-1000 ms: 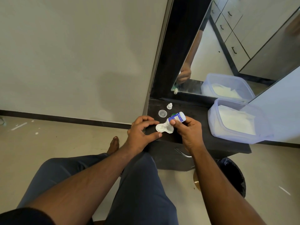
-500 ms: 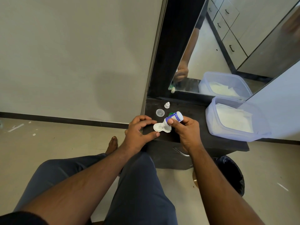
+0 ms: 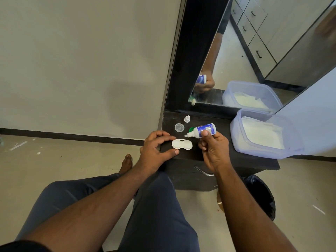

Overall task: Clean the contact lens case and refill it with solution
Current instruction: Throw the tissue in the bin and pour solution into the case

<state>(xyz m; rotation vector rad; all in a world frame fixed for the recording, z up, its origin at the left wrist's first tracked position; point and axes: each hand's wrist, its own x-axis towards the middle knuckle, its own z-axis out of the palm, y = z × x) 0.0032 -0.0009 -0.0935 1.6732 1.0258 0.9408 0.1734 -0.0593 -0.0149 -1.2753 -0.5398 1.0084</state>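
A: Where does the white plastic two-well contact lens case [image 3: 182, 144] lie relative to the hands?

B: Flat on the black bench [image 3: 216, 155], near its front-left corner. Long axis runs left to right. The left hand [image 3: 156, 150] is nearer: index fingertip touches the case's far-left rim, thumb rests just beside its near-left edge. The hand is curled around that end, bracing more than clamping.

A: And the right hand?

B: The right hand [image 3: 214, 151] is closed on the small white dropper bottle with blue label [image 3: 201, 130]. Bottle is tipped close to horizontal, nozzle pointing left and slightly down, held above and just beyond the case's right well, not touching it.

A: Judgement on the coming move?

B: Nozzle likely needs to come nearer and lower, over one well; the left hand keeps the light case from sliding.

A: Materials?

B: Case: smooth, matte, rigid. A dark mark at its far edge, nature unclear. Whether the wells hold liquid, cannot tell. A clear round plastic cap [image 3: 179, 127] and small white nozzle cap [image 3: 187, 118] lie farther back. A green piece shows behind the bottle's neck, identity unclear.
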